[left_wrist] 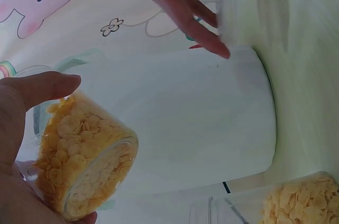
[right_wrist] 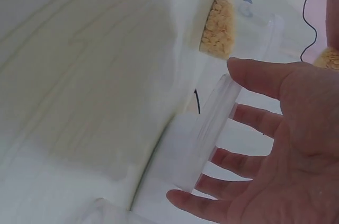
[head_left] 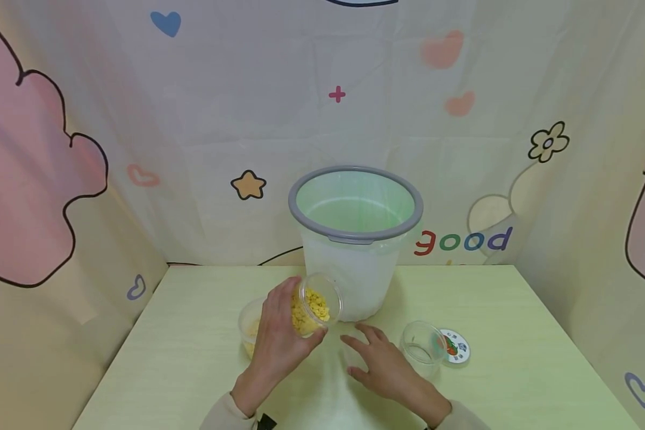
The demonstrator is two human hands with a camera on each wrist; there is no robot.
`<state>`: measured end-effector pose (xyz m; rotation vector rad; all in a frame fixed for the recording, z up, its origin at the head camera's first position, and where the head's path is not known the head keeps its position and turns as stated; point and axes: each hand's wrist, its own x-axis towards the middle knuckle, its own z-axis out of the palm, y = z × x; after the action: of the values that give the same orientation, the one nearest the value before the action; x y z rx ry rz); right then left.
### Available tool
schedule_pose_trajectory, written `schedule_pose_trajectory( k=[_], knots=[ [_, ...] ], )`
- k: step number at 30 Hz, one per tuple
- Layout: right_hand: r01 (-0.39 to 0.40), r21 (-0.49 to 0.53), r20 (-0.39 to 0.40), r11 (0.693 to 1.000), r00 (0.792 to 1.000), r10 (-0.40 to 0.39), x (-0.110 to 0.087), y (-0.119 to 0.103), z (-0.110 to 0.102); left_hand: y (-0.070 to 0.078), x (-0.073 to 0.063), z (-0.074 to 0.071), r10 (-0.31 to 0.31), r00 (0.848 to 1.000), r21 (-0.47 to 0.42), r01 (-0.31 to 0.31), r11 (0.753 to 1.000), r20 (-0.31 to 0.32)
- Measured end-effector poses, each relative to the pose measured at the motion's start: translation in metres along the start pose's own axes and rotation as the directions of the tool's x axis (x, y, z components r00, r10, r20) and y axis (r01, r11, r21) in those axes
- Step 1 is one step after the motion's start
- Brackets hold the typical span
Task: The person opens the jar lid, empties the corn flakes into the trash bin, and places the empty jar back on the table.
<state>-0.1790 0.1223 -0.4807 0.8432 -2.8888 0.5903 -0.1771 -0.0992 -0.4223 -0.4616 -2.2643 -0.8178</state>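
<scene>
My left hand (head_left: 282, 331) grips a clear plastic jar (left_wrist: 87, 163) partly filled with yellow flakes. The jar is tilted, its wide mouth toward the right in the head view. To the right, my right hand (head_left: 384, 361) has its fingers spread around the edge of a shallow clear plastic lid (right_wrist: 209, 134), thumb at one end and fingers at the other. The lid is see-through and barely shows in the head view. Partly hidden behind my left hand stands a second clear container (head_left: 249, 325) with pale yellow flakes, seen also in the right wrist view.
A tall white bucket (head_left: 349, 275) with a grey rim stands at the back of the pale table (head_left: 183, 352). A clear container (head_left: 423, 346) without visible contents sits right of my right hand, beside a round printed lid (head_left: 455, 347). A patterned curtain hangs behind.
</scene>
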Motion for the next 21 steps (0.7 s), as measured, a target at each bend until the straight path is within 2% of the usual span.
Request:
schedule_pose_trajectory(
  k=[9, 21],
  knots=[
    [-0.016, 0.007, 0.039, 1.000, 0.999, 0.015, 0.003, 0.006, 0.011, -0.001, 0.000, 0.000, -0.009, 1.000, -0.005, 0.009, 1.000, 0.011],
    [-0.106, -0.018, 0.093, 0.994, 0.990, 0.108, 0.007, 0.007, 0.018, -0.003, 0.000, -0.001, -0.028, 0.999, -0.014, 0.028, 0.999, 0.021]
  ],
)
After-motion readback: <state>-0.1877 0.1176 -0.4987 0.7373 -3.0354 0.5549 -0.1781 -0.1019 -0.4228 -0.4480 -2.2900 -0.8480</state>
